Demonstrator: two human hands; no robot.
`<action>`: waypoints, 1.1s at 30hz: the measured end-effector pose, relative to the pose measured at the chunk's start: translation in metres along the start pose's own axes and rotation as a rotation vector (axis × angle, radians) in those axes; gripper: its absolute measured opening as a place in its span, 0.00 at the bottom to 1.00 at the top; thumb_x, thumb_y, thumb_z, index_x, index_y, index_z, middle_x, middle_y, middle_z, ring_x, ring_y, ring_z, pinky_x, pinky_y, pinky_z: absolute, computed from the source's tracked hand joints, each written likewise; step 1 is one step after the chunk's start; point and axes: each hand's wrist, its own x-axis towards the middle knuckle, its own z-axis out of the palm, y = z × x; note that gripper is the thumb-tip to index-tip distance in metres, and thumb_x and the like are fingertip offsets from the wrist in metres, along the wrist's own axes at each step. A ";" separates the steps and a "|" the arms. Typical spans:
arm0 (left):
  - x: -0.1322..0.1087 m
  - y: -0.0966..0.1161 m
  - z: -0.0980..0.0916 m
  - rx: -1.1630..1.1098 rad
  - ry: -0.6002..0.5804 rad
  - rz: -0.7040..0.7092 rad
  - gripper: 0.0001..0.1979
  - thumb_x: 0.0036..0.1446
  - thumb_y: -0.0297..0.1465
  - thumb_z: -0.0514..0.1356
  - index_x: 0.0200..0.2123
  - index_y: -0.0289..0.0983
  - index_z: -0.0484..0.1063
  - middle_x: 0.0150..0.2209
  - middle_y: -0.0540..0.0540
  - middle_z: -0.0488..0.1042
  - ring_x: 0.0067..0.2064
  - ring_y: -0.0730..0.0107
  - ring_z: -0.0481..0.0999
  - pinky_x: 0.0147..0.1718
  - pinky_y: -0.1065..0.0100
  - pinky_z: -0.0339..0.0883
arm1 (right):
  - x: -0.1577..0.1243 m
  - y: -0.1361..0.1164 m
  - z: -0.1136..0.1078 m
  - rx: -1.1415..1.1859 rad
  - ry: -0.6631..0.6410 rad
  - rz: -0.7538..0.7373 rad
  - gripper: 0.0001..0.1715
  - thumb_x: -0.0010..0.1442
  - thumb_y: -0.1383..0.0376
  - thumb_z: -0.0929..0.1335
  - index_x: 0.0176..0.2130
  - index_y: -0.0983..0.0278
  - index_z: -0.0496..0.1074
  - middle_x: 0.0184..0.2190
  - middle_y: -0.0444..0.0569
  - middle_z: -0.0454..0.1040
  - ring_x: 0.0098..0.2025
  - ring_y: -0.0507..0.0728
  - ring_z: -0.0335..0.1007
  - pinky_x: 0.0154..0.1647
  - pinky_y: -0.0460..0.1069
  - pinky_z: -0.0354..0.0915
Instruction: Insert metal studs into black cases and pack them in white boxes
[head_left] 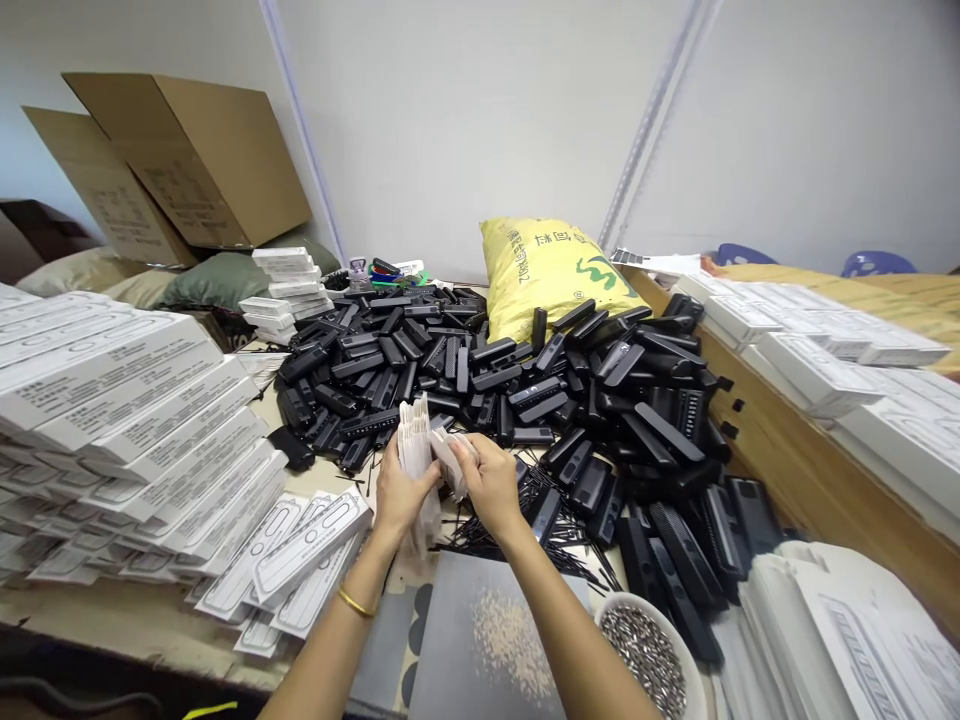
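Note:
My left hand (402,492) is closed around a thick bundle of thin white folded papers (414,438), held upright with uneven top edges. A smaller bunch of similar white papers (451,458) is pinched in my right hand (491,484), right beside the bundle. The print on them is too small to read. Beyond both hands spreads a large heap of black plastic devices (457,360) with long narrow bodies. Thin black sticks (532,500) lie loose just right of my right hand. Below my hands is a grey sheet (450,620) with many small beige pieces (510,640) scattered on it.
White printed boxes (150,400) are stacked high at left, with several flat ones (307,560) nearby. A white bowl (694,670) of small metal parts stands front right, beside a stack of white sheets (832,620). Behind are a yellow sack (547,275), cartons (217,150) and a wooden ledge (810,460).

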 end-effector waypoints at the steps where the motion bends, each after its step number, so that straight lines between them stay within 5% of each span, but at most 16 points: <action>1: 0.003 0.000 0.000 0.034 0.012 0.006 0.42 0.41 0.41 0.68 0.59 0.39 0.58 0.55 0.38 0.68 0.58 0.47 0.65 0.56 0.54 0.57 | 0.002 0.003 -0.001 0.004 0.001 0.002 0.16 0.64 0.59 0.61 0.35 0.62 0.75 0.31 0.48 0.76 0.33 0.55 0.71 0.35 0.47 0.63; 7: 0.033 -0.006 -0.007 0.009 -0.189 0.014 0.30 0.38 0.39 0.70 0.48 0.38 0.71 0.45 0.43 0.77 0.47 0.51 0.75 0.50 0.57 0.64 | 0.017 0.009 -0.005 0.012 0.026 0.031 0.18 0.65 0.58 0.61 0.32 0.62 0.74 0.26 0.45 0.74 0.29 0.53 0.69 0.31 0.45 0.60; 10: 0.051 -0.012 -0.005 -0.025 -0.183 -0.011 0.26 0.36 0.34 0.69 0.44 0.38 0.74 0.43 0.43 0.78 0.48 0.50 0.75 0.50 0.58 0.65 | 0.030 0.016 -0.013 -0.022 0.062 0.044 0.19 0.64 0.57 0.60 0.32 0.63 0.74 0.27 0.45 0.75 0.29 0.53 0.68 0.32 0.45 0.59; 16: 0.070 -0.020 0.001 -0.230 -0.159 -0.113 0.20 0.38 0.32 0.67 0.39 0.34 0.74 0.42 0.39 0.79 0.48 0.50 0.75 0.49 0.56 0.67 | 0.033 0.062 -0.069 0.031 0.381 0.288 0.22 0.58 0.51 0.65 0.33 0.66 0.75 0.24 0.46 0.73 0.26 0.53 0.65 0.28 0.46 0.58; 21: 0.078 -0.008 0.005 -0.484 -0.221 -0.198 0.22 0.38 0.32 0.68 0.40 0.31 0.73 0.39 0.40 0.79 0.42 0.56 0.78 0.45 0.58 0.70 | 0.020 0.098 -0.113 0.514 0.602 0.484 0.25 0.47 0.49 0.72 0.33 0.68 0.73 0.24 0.44 0.72 0.23 0.51 0.65 0.24 0.46 0.61; 28: 0.074 0.009 0.012 -0.818 -0.219 -0.319 0.18 0.40 0.24 0.67 0.38 0.30 0.74 0.32 0.42 0.79 0.31 0.64 0.78 0.34 0.66 0.73 | -0.007 0.114 -0.126 0.727 0.752 0.593 0.25 0.41 0.52 0.77 0.31 0.68 0.72 0.22 0.41 0.73 0.21 0.49 0.67 0.21 0.45 0.64; 33: 0.051 0.003 0.030 -1.103 -0.066 -0.362 0.14 0.46 0.24 0.61 0.39 0.34 0.73 0.35 0.46 0.80 0.36 0.67 0.78 0.41 0.69 0.72 | -0.024 0.119 -0.126 0.751 0.841 0.610 0.24 0.42 0.52 0.76 0.31 0.67 0.71 0.23 0.41 0.74 0.23 0.50 0.70 0.23 0.46 0.68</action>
